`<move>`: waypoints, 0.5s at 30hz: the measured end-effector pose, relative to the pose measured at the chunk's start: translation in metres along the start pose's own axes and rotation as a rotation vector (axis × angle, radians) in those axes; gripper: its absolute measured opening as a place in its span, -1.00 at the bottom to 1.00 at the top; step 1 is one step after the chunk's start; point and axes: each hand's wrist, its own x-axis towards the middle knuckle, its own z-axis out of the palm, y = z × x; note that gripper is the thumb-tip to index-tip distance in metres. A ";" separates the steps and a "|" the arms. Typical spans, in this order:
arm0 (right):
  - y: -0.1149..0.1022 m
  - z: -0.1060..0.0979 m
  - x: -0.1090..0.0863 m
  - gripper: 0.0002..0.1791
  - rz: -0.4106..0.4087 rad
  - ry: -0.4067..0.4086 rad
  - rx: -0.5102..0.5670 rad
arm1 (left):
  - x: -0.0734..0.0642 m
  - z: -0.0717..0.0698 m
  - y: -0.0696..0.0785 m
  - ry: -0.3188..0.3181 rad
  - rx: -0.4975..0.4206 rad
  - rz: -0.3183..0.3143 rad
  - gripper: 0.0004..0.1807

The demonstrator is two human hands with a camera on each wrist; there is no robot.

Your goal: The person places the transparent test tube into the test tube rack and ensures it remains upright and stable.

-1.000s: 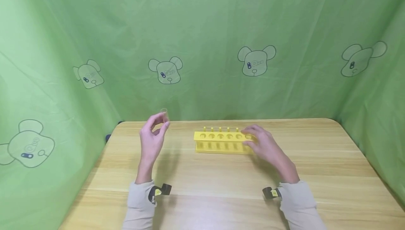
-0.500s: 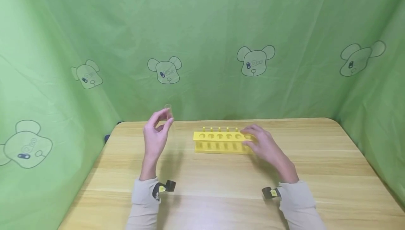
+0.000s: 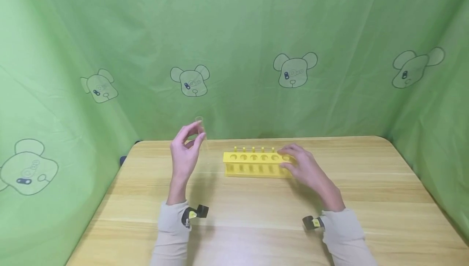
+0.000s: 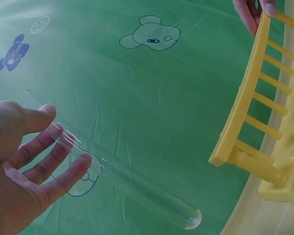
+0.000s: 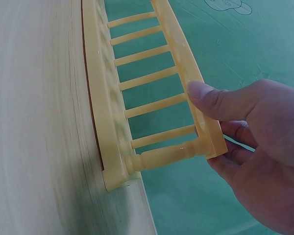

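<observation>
My left hand (image 3: 186, 148) pinches a clear glass test tube (image 4: 142, 183) between thumb and fingertips near its open top. The tube's rounded bottom points down, clear of the table, left of a yellow test tube rack (image 3: 253, 169). In the left wrist view the tube slants across, its closed end toward the rack. My right hand (image 3: 305, 166) grips the right end of the rack's top bar, thumb (image 5: 203, 95) on the near side and fingers behind. The rack stands upright on the table, with a row of round holes on top and short pegs along the back.
The wooden table (image 3: 256, 225) stretches to both sides and in front of the rack. Behind it and at the sides hangs a green curtain (image 3: 234, 34) with bear-head prints. Black cameras are strapped to both wrists over light sleeves.
My left hand has moved right and slightly up with the test tube, closer to the rack. The right hand and the rack have stayed in place.
</observation>
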 end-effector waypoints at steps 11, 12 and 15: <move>-0.001 0.000 -0.001 -0.54 -0.013 0.009 -0.006 | 0.004 0.007 0.004 0.009 -0.011 -0.006 -0.62; -0.001 0.000 -0.001 -0.54 -0.011 0.008 -0.007 | 0.004 0.008 0.005 0.010 -0.015 -0.007 -0.61; -0.001 -0.001 -0.001 -0.54 -0.003 0.004 -0.009 | 0.004 0.011 0.007 0.014 -0.020 -0.010 -0.61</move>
